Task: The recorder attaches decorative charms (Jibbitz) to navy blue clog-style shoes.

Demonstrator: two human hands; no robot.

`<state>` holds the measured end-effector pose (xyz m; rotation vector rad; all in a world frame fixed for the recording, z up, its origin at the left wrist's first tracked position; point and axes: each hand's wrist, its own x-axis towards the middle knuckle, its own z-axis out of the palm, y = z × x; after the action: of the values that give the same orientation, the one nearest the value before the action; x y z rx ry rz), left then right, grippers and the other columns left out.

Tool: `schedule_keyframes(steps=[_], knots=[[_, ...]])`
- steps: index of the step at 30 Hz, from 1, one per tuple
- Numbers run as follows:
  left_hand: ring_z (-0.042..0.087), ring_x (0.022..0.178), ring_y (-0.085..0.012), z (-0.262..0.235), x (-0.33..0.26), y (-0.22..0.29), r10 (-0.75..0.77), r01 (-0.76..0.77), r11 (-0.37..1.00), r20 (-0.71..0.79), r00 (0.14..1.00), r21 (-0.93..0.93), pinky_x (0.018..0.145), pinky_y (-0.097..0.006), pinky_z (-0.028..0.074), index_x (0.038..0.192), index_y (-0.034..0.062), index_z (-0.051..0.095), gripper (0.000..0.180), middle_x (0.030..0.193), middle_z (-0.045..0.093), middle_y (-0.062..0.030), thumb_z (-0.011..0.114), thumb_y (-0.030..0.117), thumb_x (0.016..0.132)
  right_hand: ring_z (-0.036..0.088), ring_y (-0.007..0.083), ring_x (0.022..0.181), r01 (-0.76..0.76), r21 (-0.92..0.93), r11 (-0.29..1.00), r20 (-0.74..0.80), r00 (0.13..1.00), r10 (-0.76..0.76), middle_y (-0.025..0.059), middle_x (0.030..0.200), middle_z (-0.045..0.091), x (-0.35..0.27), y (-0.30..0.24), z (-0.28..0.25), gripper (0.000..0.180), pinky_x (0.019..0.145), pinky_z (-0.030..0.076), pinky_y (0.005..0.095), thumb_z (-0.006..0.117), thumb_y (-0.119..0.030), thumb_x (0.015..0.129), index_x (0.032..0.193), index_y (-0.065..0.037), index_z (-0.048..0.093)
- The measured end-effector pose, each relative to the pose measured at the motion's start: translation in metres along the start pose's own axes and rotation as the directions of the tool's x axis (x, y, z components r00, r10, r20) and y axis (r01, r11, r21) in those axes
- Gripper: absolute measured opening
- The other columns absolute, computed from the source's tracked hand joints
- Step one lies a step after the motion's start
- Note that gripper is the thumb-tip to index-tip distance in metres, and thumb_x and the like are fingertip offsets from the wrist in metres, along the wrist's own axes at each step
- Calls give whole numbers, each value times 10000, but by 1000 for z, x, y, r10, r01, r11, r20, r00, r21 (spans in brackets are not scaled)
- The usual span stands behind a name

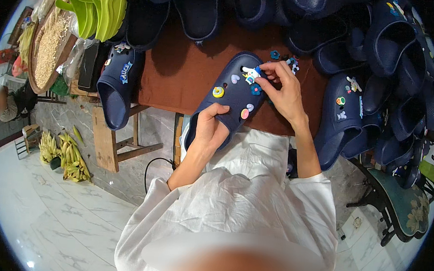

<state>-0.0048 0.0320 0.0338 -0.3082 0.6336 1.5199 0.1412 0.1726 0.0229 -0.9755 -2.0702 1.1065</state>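
Note:
A navy clog (213, 111) is tilted over the near edge of the table, toe pointing away from me. My left hand (211, 129) grips it, with the thumb on top near the strap opening and the fingers out of sight inside or beneath. Several charms sit on its upper, among them a yellow ring charm (218, 92), a pink round charm (244, 114) and a dark blue flower charm (255, 89). At the toe's right side my right hand (285, 92) pinches a white and blue character charm (251, 74) between thumb and forefinger. Whether its stem sits in a hole is hidden.
Loose charms (293, 63) lie on the brown cloth (169, 65) beyond my right hand. Navy clogs (197, 16) line the far side, with a decorated clog (341, 113) at right and another (116, 87) at left. Lime green clogs (103, 9) and a grain-filled basket (31, 57) are far left.

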Motion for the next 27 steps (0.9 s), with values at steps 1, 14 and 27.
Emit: schedule_keyframes(steps=[1, 14, 27], knots=[[499, 1212, -356, -1, 0, 0, 5, -5, 1000, -2, 1000, 4, 1043, -507, 408, 1311, -31, 409, 578, 1295, 500, -205, 481, -48, 738, 612, 197, 819, 0, 0, 1000, 3, 1000, 0, 74, 918, 593, 0, 0, 0, 277, 736, 502, 312, 741, -136, 792, 1018, -34, 618], [539, 1169, -340, -1, 2, -1, 15, -15, 1000, -6, 1000, -14, 1039, -490, 407, 1273, -25, 468, 483, 1276, 543, -195, 524, 38, 797, 607, 128, 808, -51, 99, 994, -87, 994, 59, 45, 934, 623, -3, 15, -8, 237, 713, 485, 255, 686, -84, 841, 1073, -53, 648], [589, 1089, -274, 9, 0, 7, 8, -27, 997, -239, 971, -75, 1009, -455, 432, 1129, 46, 593, 302, 1172, 627, -123, 624, 219, 883, 612, 194, 722, -200, -143, 969, -184, 968, 173, 87, 864, 610, -55, 43, -41, 124, 658, 476, 298, 627, -61, 859, 976, -35, 656]])
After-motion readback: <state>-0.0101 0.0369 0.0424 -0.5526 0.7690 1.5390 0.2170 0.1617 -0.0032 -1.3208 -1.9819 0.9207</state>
